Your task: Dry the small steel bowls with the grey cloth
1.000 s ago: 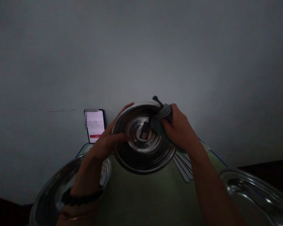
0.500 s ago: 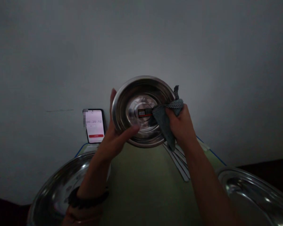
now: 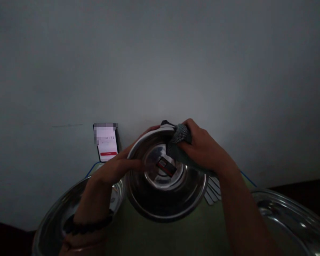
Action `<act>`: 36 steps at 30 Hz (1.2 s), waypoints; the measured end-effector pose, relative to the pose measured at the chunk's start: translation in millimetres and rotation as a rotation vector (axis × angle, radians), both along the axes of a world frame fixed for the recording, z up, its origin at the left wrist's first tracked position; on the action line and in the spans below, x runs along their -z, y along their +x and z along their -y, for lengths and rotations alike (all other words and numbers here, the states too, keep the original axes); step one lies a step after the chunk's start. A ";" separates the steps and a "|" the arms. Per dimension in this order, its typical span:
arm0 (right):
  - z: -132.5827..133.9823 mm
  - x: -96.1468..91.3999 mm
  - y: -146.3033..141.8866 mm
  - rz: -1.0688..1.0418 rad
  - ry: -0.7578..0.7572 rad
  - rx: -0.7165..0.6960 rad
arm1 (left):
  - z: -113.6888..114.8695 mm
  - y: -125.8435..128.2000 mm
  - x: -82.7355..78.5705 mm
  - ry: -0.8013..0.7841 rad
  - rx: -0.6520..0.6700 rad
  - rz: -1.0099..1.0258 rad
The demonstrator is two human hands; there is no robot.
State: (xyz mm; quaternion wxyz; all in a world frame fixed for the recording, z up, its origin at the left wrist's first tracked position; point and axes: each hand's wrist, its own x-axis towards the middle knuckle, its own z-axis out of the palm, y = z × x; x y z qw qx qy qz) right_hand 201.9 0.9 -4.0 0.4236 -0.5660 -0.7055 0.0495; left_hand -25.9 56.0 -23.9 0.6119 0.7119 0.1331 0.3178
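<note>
Metal bowl (image 3: 160, 201) held tilted over green surface (image 3: 160, 238), hollow facing viewer, seemingly so inside can be reached. Bowl's left rim pinched by left hand (image 3: 120, 167), thumb inside, likely for steadiness. Gray cloth (image 3: 180, 151) bunched in right hand (image 3: 202, 147), pressed at bowl's upper right rim. Left of bowl, phone (image 3: 106, 147) propped upright, probably for screen visibility.

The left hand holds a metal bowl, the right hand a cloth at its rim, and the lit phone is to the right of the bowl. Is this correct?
Not quite: the head view shows the phone left of the bowl. The left hand, right hand and cloth are as you say.
</note>
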 end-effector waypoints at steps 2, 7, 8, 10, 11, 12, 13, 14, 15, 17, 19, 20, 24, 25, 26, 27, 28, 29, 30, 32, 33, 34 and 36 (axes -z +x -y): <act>-0.6 0.9 -0.5 -0.006 0.002 -0.034 | 0.3 0.4 -0.5 -0.010 -0.016 -0.030; -11.9 10.1 0.7 -0.180 0.124 0.050 | 5.0 8.7 -3.6 -0.028 -0.252 0.129; -14.6 12.2 0.2 -0.245 0.161 0.094 | 7.3 10.9 -4.4 -0.008 -0.303 0.206; -19.1 15.6 -2.4 -0.375 0.218 0.182 | 12.4 15.8 -5.7 0.066 -0.370 0.344; -20.8 16.7 -4.3 -0.422 0.228 0.215 | 14.6 18.2 -6.3 0.110 -0.388 0.390; -22.0 17.5 -6.2 -0.449 0.224 0.235 | 16.2 20.4 -6.9 0.151 -0.396 0.420; -22.6 18.0 -7.9 -0.457 0.212 0.246 | 17.1 22.1 -7.3 0.186 -0.403 0.433; -22.6 18.2 -9.0 -0.450 0.198 0.250 | 17.3 23.2 -7.7 0.211 -0.411 0.432; -22.2 18.2 -9.4 -0.431 0.184 0.250 | 16.8 23.4 -8.0 0.226 -0.414 0.418; -20.1 17.7 -8.2 -0.362 0.154 0.248 | 14.4 21.4 -8.4 0.215 -0.382 0.362; -17.1 17.0 -5.2 -0.249 0.116 0.230 | 11.5 16.7 -8.7 0.160 -0.295 0.280; -15.4 16.6 -3.7 -0.185 0.099 0.209 | 10.3 14.0 -8.9 0.124 -0.241 0.235; -9.6 13.7 -1.8 -0.024 0.077 0.071 | 7.8 3.8 -9.6 0.024 -0.124 0.109; -8.6 12.8 -2.5 -0.011 0.076 0.042 | 7.4 1.7 -9.5 0.006 -0.117 0.094; -7.9 11.9 -3.6 0.000 0.072 0.015 | 6.8 -0.3 -9.2 -0.012 -0.110 0.082; -7.4 11.2 -4.9 0.014 0.064 -0.012 | 6.1 -2.2 -8.8 -0.029 -0.092 0.068; -7.1 10.6 -6.2 0.027 0.052 -0.042 | 5.2 -4.0 -8.2 -0.045 -0.069 0.053; -7.0 10.3 -7.6 0.039 0.039 -0.074 | 4.2 -5.7 -7.6 -0.055 -0.040 0.034; -7.0 10.2 -8.9 0.048 0.025 -0.106 | 3.3 -7.0 -7.1 -0.058 -0.014 0.012; -7.4 10.5 -10.9 0.051 0.009 -0.152 | 2.3 -8.2 -6.9 -0.044 0.013 -0.029; -7.7 10.8 -11.6 0.044 0.009 -0.163 | 2.3 -7.9 -7.2 -0.033 0.011 -0.042; -8.0 11.1 -12.0 0.033 0.014 -0.166 | 2.8 -6.9 -7.8 -0.024 0.001 -0.048; -8.9 12.0 -11.7 -0.007 0.036 -0.145 | 4.5 -3.6 -9.0 -0.019 -0.028 -0.037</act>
